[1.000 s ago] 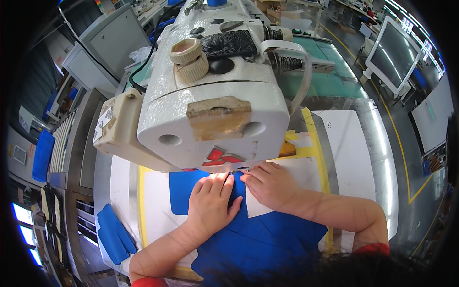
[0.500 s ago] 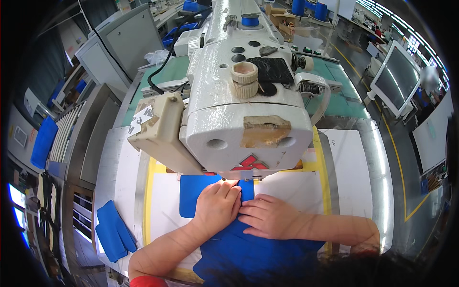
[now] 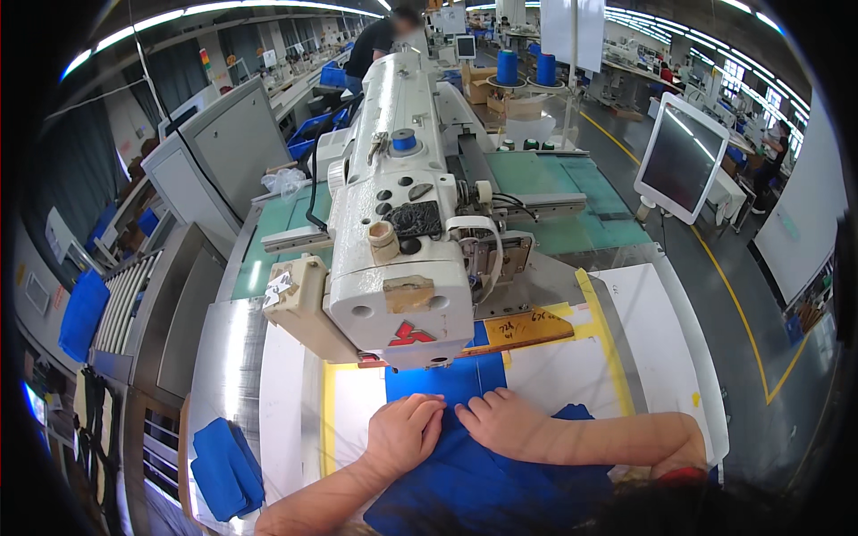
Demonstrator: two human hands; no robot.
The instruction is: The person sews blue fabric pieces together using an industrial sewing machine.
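Blue fabric (image 3: 500, 487) lies in front of me, its loose, wrinkled near part spreading under my forearms. A flat part of it (image 3: 447, 382) reaches in below the head of a white sewing machine (image 3: 398, 313). My left hand (image 3: 407, 433) is closed with bent fingers, thumb and fingertips pinching the fabric's left side. Close by on the right, my right hand (image 3: 502, 423) has its fingers curled onto the same fabric. A small gap separates the two hands. The needle area is hidden behind the machine head.
A small stack of blue fabric pieces (image 3: 225, 469) lies at the table's left. An orange-brown plate (image 3: 523, 333) sits right of the machine head. A monitor (image 3: 684, 156) stands at the right, a grey cabinet (image 3: 219, 147) at the left. Another person (image 3: 371, 45) bends behind the machine.
My view has tilted up, showing more of the room. Both hands have drawn back from the machine head, and their fingers are more curled. More of the orange-brown plate shows.
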